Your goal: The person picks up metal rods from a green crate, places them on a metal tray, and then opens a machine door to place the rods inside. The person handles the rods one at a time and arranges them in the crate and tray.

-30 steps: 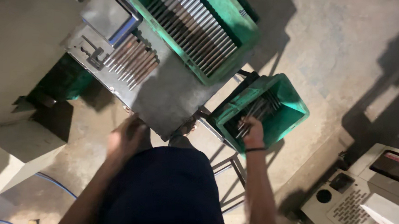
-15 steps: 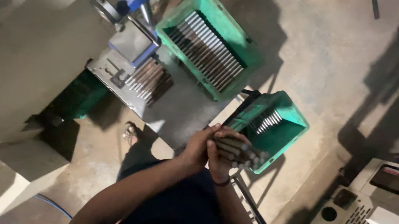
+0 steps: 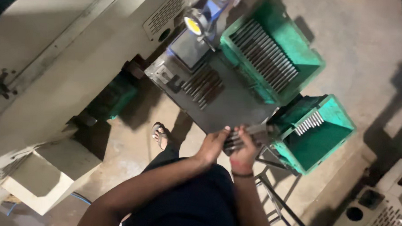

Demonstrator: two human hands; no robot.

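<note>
Both hands are closed together around a bundle of dark metal rods (image 3: 248,136) just in front of my body. My left hand (image 3: 214,145) grips its near end and my right hand (image 3: 245,153), with a dark band on the wrist, wraps it from below. The bundle hangs over the front edge of a dark metal work table (image 3: 230,107), beside a green crate (image 3: 321,138) that holds a few pale rods (image 3: 308,123). A second loose pile of rods (image 3: 203,87) lies on the table.
A larger green crate (image 3: 304,74) full of rods stands at the back. A dial gauge with a yellow face (image 3: 194,23) sits on a blue stand. A grey machine body (image 3: 69,64) fills the left. My sandalled foot (image 3: 159,134) rests on the concrete floor.
My right hand left the green crate with rods and met my left hand. Both hands now hold the bundle closer to the table edge. The view has shifted right and down.
</note>
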